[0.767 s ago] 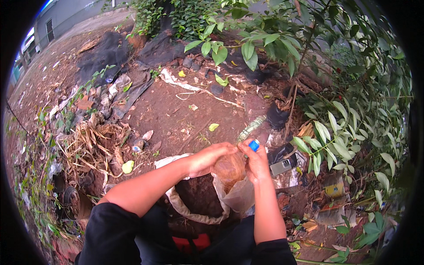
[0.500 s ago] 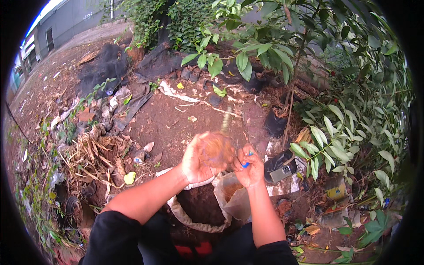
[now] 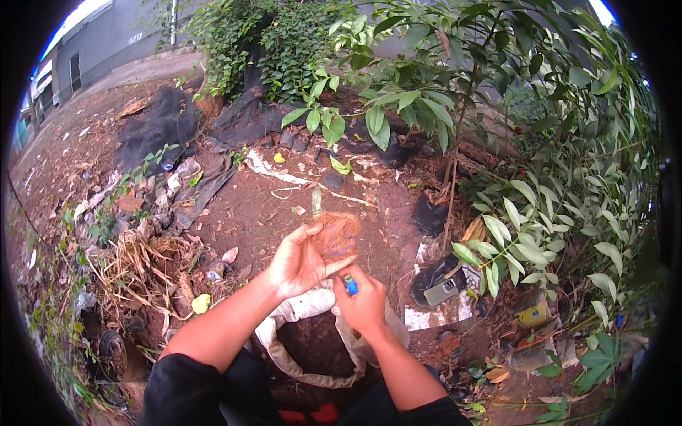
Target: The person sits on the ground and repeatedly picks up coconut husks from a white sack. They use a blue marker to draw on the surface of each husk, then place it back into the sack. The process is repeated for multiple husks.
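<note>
My left hand is closed around a ball of brown coconut fibre, raised over the ground. A pale green stem piece sticks up from the ball's upper left side. My right hand is just below and right of the ball, its fingers curled round a small blue-and-green object whose kind I cannot make out. Below both hands is a white sack with its rim rolled open and dark soil inside. Beside it, partly behind my right forearm, is a translucent plastic bag.
A grey phone lies on a black sandal-like thing at the right. Leafy branches reach in from that side. Dry stalks are heaped at the left. Black plant bags and dark netting lie farther off.
The fibre ball has turned and moved slightly left, its stem now more upright. My right hand has moved left and lower, turning its back up. The view has shifted a little.
</note>
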`<state>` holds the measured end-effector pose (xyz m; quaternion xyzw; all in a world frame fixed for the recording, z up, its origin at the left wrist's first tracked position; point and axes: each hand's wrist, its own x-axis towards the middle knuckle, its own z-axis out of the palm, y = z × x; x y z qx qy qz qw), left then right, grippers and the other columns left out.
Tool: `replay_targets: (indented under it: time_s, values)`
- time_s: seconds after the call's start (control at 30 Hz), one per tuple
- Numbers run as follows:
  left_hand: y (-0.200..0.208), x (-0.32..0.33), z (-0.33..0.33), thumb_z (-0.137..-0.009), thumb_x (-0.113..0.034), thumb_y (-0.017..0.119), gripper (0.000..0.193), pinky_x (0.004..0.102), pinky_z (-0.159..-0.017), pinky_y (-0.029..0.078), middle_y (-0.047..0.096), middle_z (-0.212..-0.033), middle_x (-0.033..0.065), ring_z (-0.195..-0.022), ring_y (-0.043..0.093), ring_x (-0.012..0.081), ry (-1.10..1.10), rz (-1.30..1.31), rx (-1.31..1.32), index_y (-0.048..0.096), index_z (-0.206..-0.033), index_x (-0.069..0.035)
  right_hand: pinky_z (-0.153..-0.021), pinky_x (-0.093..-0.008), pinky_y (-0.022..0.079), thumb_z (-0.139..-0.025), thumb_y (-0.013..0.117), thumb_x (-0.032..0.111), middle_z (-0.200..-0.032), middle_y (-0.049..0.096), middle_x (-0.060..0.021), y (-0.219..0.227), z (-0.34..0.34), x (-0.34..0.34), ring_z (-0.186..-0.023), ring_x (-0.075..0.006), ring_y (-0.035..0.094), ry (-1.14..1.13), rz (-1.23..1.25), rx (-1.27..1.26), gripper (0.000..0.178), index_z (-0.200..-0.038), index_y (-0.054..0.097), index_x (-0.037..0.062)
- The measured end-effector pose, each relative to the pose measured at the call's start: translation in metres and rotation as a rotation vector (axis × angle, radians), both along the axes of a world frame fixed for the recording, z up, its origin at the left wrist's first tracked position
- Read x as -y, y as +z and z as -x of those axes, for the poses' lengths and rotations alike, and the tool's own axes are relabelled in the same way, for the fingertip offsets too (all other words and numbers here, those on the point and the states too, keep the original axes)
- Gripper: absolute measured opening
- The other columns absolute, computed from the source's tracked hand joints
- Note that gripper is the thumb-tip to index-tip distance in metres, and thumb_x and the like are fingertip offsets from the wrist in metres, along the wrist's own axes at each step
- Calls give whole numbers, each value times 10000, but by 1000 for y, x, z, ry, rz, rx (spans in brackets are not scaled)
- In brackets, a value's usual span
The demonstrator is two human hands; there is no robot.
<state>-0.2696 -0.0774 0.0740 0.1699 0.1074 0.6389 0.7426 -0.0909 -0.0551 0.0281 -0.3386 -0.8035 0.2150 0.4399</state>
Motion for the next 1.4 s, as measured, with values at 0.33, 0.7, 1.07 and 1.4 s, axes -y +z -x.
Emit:
replay_targets:
  time_s: [0.33, 0.7, 1.07, 1.4]
  values:
    - [-12, -11, 15, -996, -661, 526, 756, 417, -1066, 497, 525, -1517, 86, -1340, 539, 239, 115, -3, -296, 421, -1542, -149, -661, -523, 548, -910, 712, 215, -823, 717, -193, 3, 7, 22, -765, -447, 702, 207, 59, 155, 187, -1024, 631, 91]
    - [-29, -9, -5, -1048, -312, 634, 519, 556, -1010, 567, 513, -1434, 103, -1296, 589, 304, 100, 92, -370, 337, -1460, -202, -754, -537, 554, -929, 710, 238, -972, 710, -252, 3, -1, 22, -912, -483, 689, 340, 140, 212, 331, -1176, 612, 39]
    - [-50, -23, -8, -796, -168, 914, 671, 365, -994, 499, 568, -1183, 115, -1131, 586, 218, 491, -60, -1250, 456, -1273, -55, -609, -259, 467, -933, 767, 90, -793, 625, 50, 2, -10, -11, -678, -60, 566, 501, 638, -296, 129, -947, 643, 60]
    - [-47, -14, -20, -907, -356, 821, 541, 391, -982, 515, 672, -1140, 150, -1093, 660, 260, 402, -255, -1475, 550, -1255, -43, -576, -231, 422, -882, 775, -20, -773, 619, 17, 37, -47, -38, -653, -60, 569, 320, 1005, -426, 240, -892, 570, 105]
